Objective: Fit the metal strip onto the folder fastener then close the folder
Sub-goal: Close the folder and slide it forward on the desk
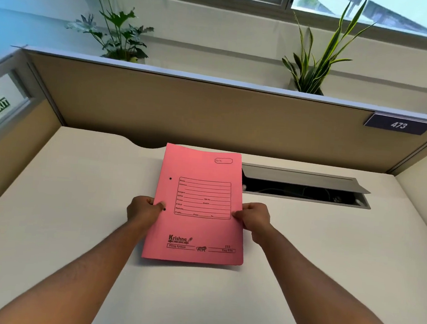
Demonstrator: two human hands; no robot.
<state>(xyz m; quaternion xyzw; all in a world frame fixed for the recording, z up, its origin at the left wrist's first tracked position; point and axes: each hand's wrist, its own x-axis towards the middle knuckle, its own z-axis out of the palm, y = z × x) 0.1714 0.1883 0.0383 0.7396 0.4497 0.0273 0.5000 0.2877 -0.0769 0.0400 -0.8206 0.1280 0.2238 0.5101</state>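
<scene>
Office cubicle, cream laminate desk [73, 214] under beige partition. Pink card folder with printed form [198, 207] shut, front cover up, at desk middle, just left of open grey cable hatch [305, 186]. Left hand [143, 211] pinches folder's left edge, thumb on cover near lower punch hole. Right hand [252, 217] pinches folder's right edge. Metal strip and fastener not visible; cannot tell whether fitted inside. Judgement: either task finished with folder closed, or nothing begun.

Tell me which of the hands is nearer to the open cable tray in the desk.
Right. The right hand grips the pink folder at its right edge, just below the cable tray; the left hand holds the opposite edge, farther away.
</scene>
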